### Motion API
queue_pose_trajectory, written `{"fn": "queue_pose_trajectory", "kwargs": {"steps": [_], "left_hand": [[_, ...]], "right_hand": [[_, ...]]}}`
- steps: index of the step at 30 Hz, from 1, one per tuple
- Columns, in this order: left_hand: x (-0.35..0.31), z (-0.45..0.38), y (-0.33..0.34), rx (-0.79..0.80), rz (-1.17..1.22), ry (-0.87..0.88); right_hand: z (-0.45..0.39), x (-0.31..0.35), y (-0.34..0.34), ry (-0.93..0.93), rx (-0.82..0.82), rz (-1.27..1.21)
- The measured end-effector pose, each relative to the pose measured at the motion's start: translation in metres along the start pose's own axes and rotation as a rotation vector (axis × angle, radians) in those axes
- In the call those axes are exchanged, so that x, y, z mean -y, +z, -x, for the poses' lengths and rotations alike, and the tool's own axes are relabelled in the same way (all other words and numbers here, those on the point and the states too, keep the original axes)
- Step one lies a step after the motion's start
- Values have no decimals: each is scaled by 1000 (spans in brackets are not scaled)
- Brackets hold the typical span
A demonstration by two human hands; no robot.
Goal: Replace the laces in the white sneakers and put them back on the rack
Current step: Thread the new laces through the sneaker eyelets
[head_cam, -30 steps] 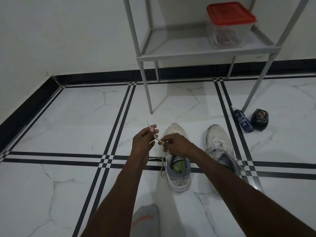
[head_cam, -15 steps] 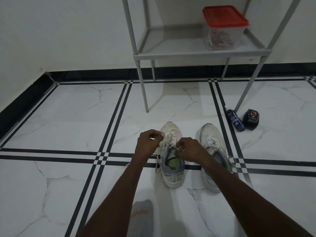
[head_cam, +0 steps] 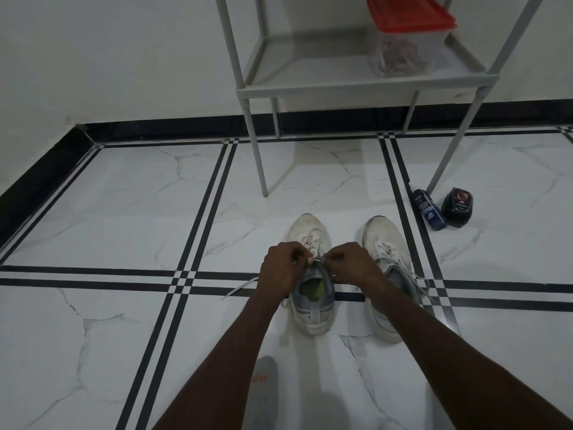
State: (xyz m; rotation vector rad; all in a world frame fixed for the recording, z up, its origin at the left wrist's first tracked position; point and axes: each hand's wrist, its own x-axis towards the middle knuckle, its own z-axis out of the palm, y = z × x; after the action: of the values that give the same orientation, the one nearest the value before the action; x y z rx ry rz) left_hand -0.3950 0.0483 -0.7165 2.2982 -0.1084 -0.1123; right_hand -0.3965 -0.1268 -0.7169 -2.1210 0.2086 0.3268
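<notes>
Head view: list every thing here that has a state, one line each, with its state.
Left sneaker: on the floor, lace being worked at its top eyelets.
Right sneaker: on the floor, laced, lace ends loose.
Lace: pinched by both hands, one end trailing on the floor.
Left hand: pinches the lace.
Right hand: pinches the lace.
Container: on the rack shelf, red lid on.
Rack: standing, holds no sneakers.

White sneakers showing grey heels, one green insole. Floor displaying white marble veining, black double stripes. Container wearing red lid; rack appearing grey.
</notes>
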Motion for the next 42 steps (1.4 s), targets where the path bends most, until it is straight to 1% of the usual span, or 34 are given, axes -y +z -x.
{"fn": "queue_pose_trajectory", "kwargs": {"steps": [3, 6, 11, 18, 21, 24, 26, 29, 31, 34, 37, 39, 42], "left_hand": [[-4, 2, 2, -29, -79, 14], [-5, 5, 5, -62, -203, 70], [-9, 5, 7, -53, -389, 102], [-8, 8, 16, -122, -461, 103], [-6, 11, 22, -173, -440, 107], [-4, 14, 27, -200, -335, 53], [-3, 17, 30, -207, -286, 18], [-3, 18, 31, -208, -287, -21], [-3, 20, 32, -254, -302, -26], [-5, 28, 30, -336, -247, -28], [-16, 35, 31, -288, -206, -138], [-18, 38, 37, -227, -271, -154], [-14, 40, 39, -172, -326, -166]], "right_hand": [[-1, -2, -1, 40, 11, -69], [1, -1, -3, 68, 24, -143], [0, -1, -3, 92, 49, -197], [-3, -3, -2, 96, 50, -199], [-3, -4, -2, 89, 59, -229], [-1, -3, -4, 174, 90, -411], [0, -3, -4, 197, 118, -477], [-2, -1, -1, 200, 114, -485], [-3, 1, 1, 203, 120, -472], [-4, 3, 4, 186, 154, -432], [-5, 4, 3, 179, 158, -449], [-5, 7, 2, 190, 138, -449], [-9, 12, -2, 216, 113, -367]]}}
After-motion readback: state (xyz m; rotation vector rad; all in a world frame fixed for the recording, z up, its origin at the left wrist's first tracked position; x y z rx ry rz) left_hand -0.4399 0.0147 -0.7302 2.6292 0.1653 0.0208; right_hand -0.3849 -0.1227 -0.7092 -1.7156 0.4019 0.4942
